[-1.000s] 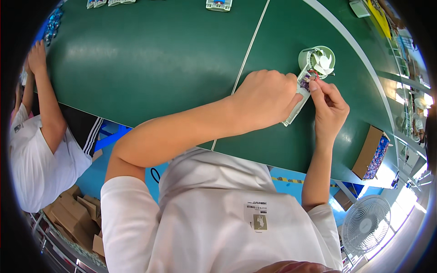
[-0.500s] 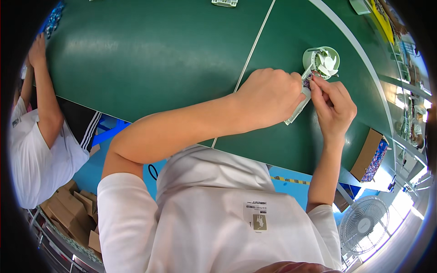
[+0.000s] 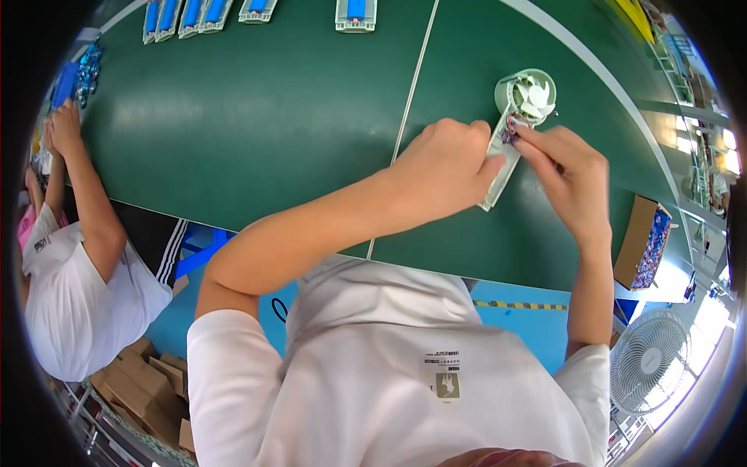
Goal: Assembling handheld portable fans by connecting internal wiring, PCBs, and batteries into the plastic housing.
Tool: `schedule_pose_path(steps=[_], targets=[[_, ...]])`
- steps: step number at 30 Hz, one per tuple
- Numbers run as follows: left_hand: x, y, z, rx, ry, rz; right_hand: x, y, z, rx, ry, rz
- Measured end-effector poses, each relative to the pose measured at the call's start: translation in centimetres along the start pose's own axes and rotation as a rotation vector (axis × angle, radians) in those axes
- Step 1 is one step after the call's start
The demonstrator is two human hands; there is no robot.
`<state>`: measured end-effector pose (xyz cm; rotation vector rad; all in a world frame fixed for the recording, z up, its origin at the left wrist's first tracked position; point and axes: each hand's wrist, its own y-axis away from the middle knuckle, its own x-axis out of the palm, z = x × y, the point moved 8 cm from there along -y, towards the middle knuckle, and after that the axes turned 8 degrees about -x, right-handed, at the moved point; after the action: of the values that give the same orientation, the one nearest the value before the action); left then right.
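Observation:
A pale green handheld fan housing [image 3: 503,173] lies on the table, its long handle part slanting toward me. At its far end is a round head with white fan blades [image 3: 535,96]. My left hand [image 3: 450,165] is closed around the handle's left side, thumb over it. My right hand [image 3: 572,167] is closed in a pinch at the neck, where thin reddish wires and a small dark purple circuit board [image 3: 510,135] show. The fingertips partly cover these parts, so whether they grip the board or the wires is hard to see.
Several pale housings with blue cells [image 3: 356,14] sit along the green table's [image 3: 257,117] far edge. A cardboard box [image 3: 640,241] of small colourful parts stands at the right. A co-worker's arm [image 3: 85,179] reaches in at the left. A grey floor fan [image 3: 650,362] stands lower right.
The view has shifted, bringing more far housings into sight. My left hand still holds the handle; my right fingers have moved slightly at the board and wires.

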<state>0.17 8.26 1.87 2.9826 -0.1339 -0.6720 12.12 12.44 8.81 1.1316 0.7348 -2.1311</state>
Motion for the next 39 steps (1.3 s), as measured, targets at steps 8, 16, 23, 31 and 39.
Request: schedule_pose_path(steps=[8, 16, 23, 31, 39], targets=[[0.1, 0.4, -1.3, -0.115, 0.017, 0.268, -27.0, 30.0, -27.5, 0.827, 0.885, -0.554], [-0.2, 0.1, -0.2, -0.063, 0.056, 0.048, -22.7, 31.9, -28.3, 0.967, 0.661, -0.3], [-1.4, -0.2, -0.3, -0.037, -0.043, 0.081, -28.0, 33.9, -26.1, 0.631, 0.822, -0.778], [-6.2, 0.1, -4.1, 0.276, 0.063, -0.363, -18.4, 14.0, -14.4, 0.206, 0.138, -0.836], [-4.0, 1.1, -4.6, 0.346, 0.154, -0.231, 1.1, -0.1, -0.3, 0.272, -0.804, -0.106]])
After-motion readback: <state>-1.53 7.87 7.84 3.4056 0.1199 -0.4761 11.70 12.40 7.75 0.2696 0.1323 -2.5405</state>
